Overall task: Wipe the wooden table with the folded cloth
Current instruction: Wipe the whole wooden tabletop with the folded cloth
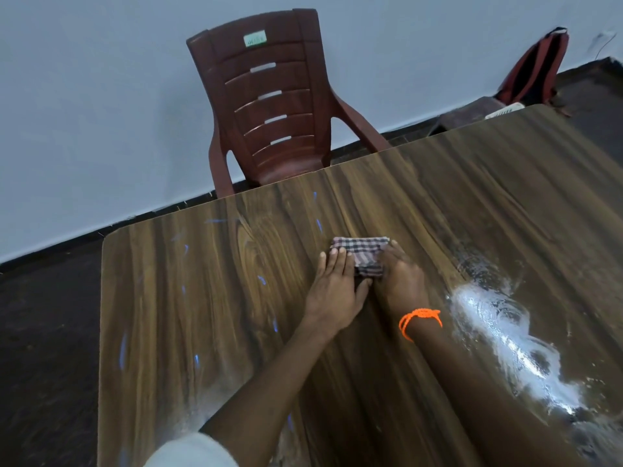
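Brown wood-grain laminate worktop [209, 298], seen from above and at a tilt. Folded checked cloth, pink, white and dark [362, 256], lies toward the middle of the worktop, nearer the far edge than the near one. Both hands on it, side by side. Left hand [333, 291]: fingers straight, flat, pressing the cloth's left part, fingertips past its edge onto the wood. Right hand [401, 281]: laid over the cloth's right part, fingers bent down along its right side; grip or mere pressure, cannot tell. Orange cord bracelet [419, 320] on right wrist. White powdery smear [512, 352] toward the right edge. Red-brown plastic armchair [273, 106] beyond the far edge. Red-and-black backpack [532, 69] against the wall past the far right corner.
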`<state>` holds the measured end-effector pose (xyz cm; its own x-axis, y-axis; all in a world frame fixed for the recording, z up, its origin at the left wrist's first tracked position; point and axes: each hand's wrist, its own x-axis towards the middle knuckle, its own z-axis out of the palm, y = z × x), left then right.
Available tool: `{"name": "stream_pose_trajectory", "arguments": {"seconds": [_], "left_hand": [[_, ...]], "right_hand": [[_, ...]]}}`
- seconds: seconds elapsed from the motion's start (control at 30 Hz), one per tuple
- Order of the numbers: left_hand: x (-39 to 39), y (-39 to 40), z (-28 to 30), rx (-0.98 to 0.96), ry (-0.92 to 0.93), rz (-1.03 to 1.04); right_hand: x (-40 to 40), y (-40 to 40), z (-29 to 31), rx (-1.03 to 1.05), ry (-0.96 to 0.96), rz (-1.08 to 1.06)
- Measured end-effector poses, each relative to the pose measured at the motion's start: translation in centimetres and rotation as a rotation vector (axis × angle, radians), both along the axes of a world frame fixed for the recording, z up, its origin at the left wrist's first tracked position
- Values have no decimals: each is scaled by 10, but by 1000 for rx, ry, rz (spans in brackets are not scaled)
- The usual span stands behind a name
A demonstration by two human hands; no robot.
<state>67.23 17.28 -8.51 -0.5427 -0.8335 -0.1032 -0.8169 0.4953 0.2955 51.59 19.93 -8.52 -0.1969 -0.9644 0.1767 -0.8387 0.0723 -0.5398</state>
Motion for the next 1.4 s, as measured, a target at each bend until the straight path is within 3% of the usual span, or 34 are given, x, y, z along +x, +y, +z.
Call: {"name": "stream_pose_trajectory", "arguments": {"seconds": [0.23, 0.47, 0.63, 0.83, 1.07, 1.27, 1.4], "left_hand": [[15, -51, 3, -81, -78, 81], [34, 2, 0, -69, -53, 186], [11, 26, 0, -20, -49, 125], [-11, -45, 9, -97, -103, 33], [20, -88, 4, -118, -178, 177], [45, -43, 1, -100, -101, 170], [32, -40, 0, -79, -109, 94]], "right_hand": [[21, -66, 3, -21, -49, 106], [32, -41, -8, 32, -15, 241], [10, -12, -12, 13, 15, 151], [0, -55, 0, -70, -24, -5], [31, -122, -6, 10, -133, 62], [37, -85, -11, 23, -104, 213], [21, -66, -16, 9, -24, 161]]}}
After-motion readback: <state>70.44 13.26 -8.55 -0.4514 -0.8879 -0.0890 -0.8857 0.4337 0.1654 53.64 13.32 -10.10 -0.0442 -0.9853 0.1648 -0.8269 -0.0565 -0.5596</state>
